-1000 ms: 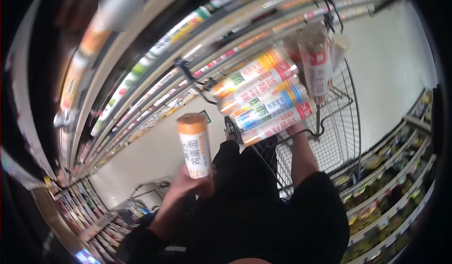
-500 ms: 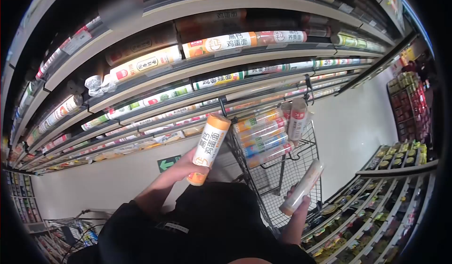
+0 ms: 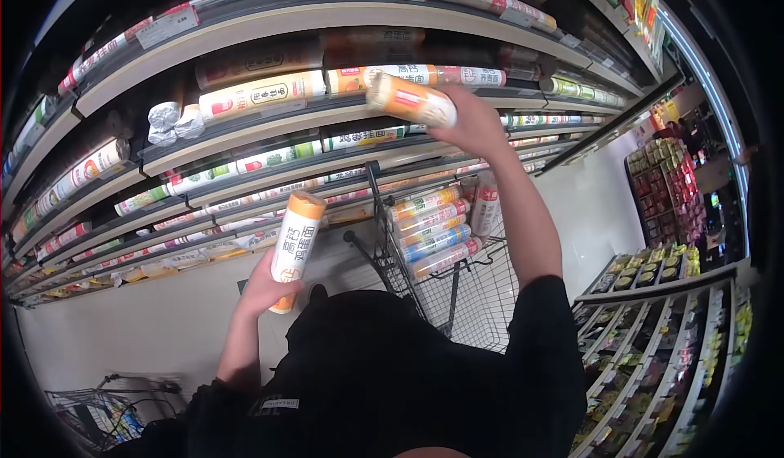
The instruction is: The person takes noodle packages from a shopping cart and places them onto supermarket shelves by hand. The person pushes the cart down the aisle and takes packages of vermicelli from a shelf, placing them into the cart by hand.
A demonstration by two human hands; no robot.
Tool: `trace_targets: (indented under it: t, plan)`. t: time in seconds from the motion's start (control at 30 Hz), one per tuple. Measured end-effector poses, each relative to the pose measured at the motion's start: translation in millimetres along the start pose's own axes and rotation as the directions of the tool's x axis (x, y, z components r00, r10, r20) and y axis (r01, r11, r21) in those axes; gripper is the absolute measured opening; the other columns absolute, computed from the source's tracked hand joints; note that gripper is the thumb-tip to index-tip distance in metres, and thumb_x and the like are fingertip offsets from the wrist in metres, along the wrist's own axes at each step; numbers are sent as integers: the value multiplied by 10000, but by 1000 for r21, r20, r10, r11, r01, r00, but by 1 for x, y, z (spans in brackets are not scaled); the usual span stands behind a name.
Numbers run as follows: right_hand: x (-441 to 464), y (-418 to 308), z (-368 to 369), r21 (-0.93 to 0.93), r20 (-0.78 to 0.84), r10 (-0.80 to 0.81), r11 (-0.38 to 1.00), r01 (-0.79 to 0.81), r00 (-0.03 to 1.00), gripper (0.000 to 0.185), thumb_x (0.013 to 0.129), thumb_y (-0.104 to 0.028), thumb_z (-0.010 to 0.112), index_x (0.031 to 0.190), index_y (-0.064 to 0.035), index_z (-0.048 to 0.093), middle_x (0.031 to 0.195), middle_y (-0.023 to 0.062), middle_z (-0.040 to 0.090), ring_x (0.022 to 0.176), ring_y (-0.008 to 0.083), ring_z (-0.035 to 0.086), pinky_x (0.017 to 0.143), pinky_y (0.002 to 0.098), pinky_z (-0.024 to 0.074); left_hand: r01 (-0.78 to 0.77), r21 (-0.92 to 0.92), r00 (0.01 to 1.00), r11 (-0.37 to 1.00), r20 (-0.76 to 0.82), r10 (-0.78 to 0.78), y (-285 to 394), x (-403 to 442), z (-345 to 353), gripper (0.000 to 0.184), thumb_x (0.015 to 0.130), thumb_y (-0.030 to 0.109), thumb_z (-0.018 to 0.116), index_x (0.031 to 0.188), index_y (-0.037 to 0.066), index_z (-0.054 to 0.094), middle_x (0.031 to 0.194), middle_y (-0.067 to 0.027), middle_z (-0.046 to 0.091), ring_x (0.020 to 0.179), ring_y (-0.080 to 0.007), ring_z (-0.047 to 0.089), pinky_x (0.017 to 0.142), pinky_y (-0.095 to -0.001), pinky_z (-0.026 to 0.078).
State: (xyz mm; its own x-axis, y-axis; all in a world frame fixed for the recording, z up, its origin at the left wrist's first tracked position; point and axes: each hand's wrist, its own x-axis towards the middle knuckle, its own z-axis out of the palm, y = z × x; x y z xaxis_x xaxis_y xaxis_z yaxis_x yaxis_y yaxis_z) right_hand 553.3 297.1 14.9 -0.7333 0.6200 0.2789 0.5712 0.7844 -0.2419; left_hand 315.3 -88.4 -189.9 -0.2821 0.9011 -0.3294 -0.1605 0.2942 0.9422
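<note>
My left hand [image 3: 263, 288] is wrapped round the lower part of a white noodle pack with orange ends [image 3: 296, 242], held upright with a slight tilt in front of my body. Up at the shelf, my right hand [image 3: 475, 123] grips one end of a second noodle pack [image 3: 411, 100], orange and white and slightly blurred. It lies nearly level, its far end pointing left, in front of a row of orange-and-white packs [image 3: 351, 80]. Below and right stands a wire shopping cart [image 3: 478, 311], with several noodle packs [image 3: 437, 233] in its far part.
Long curved shelves [image 3: 245, 135] full of cylindrical noodle packs run across the view. Two silver-ended packs [image 3: 175, 121] stick out at the left. Another cart [image 3: 102, 413] stands at lower left. Shelves of packaged goods [image 3: 653, 352] line the right side.
My right hand has risen from over the cart up to the shelf, with a noodle pack in it. My left hand, still holding its pack, has shifted left in the view.
</note>
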Motion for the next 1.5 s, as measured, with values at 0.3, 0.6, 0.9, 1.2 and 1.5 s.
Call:
trace_targets:
  t: [0.3, 0.6, 0.9, 1.2, 1.5]
  plan:
    - [176, 12, 29, -328, 427, 170, 944, -23, 888, 552, 745, -507, 783, 1113, -96, 759, 1153, 184, 737, 1064, 350, 698, 967, 411, 526, 7, -149, 934, 989, -352, -60, -62, -64, -13, 632, 732, -5, 791, 1309, 34, 536, 1082, -48, 637, 965, -164, 640, 849, -339, 544]
    - [224, 58, 76, 31, 699, 145, 972, -232, 701, 408, 871, -491, 654, 1037, -139, 778, 1274, 98, 687, 1162, 202, 595, 1056, 371, 421, 0, -258, 859, 966, -495, -132, -81, -79, -6, 586, 746, -9, 765, 1284, 25, 535, 1075, -59, 632, 949, -162, 631, 835, -330, 535]
    - [193, 9, 33, -122, 611, 110, 992, -44, 784, 576, 866, -574, 615, 1084, -61, 761, 1129, 118, 740, 1042, 244, 661, 992, 370, 455, 6, -270, 865, 963, -482, -140, -69, -70, 8, 567, 754, -7, 767, 1276, 28, 546, 1083, -62, 640, 950, -175, 640, 847, -341, 539]
    - [184, 13, 61, -173, 391, 36, 984, 36, 920, 786, 922, -569, 636, 1522, -106, 428, 1377, 240, 596, 1274, 380, 572, 1109, 442, 415, 49, -101, 913, 994, -400, -86, -31, -41, 34, 585, 739, 45, 802, 1267, -3, 556, 1099, -88, 651, 970, -178, 647, 850, -340, 544]
    - [-52, -39, 132, 881, 463, -238, 229, -414, 854, 608, 1028, -286, 639, 1532, -64, 381, 1361, 125, 533, 1218, 218, 586, 976, 383, 559, -91, 543, 995, 835, 17, 97, 99, 24, 60, 746, 723, 213, 857, 1365, 11, 537, 1245, -166, 665, 1178, -288, 644, 1015, -383, 494]
